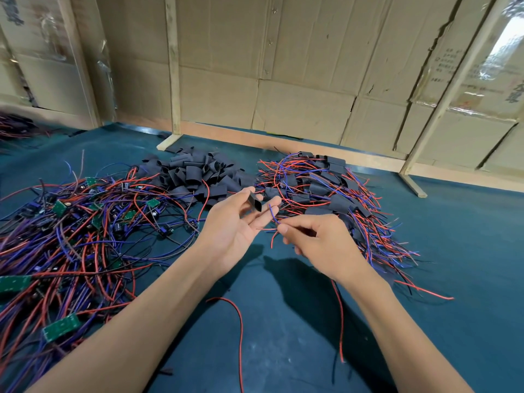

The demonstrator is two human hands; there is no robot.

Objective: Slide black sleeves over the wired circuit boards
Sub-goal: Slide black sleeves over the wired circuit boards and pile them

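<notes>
My left hand (236, 222) pinches a short black sleeve (255, 204) between thumb and fingertips, its open end facing me. Just right of it, my right hand (317, 245) pinches the ends of blue and red wires (273, 219); their board is hidden by my hand. Red wires trail down from under that hand across the mat. A heap of loose black sleeves (195, 171) lies behind my hands. A tangle of bare green circuit boards with wires (85, 231) fills the left. Boards covered in black sleeves (329, 188) are piled at the right.
Everything lies on a blue-green mat (283, 321). Cardboard panels (297, 66) and wooden posts (173, 66) wall off the back. A loose red wire (238, 321) curls between my forearms. More wires lie at the far left edge (14, 126).
</notes>
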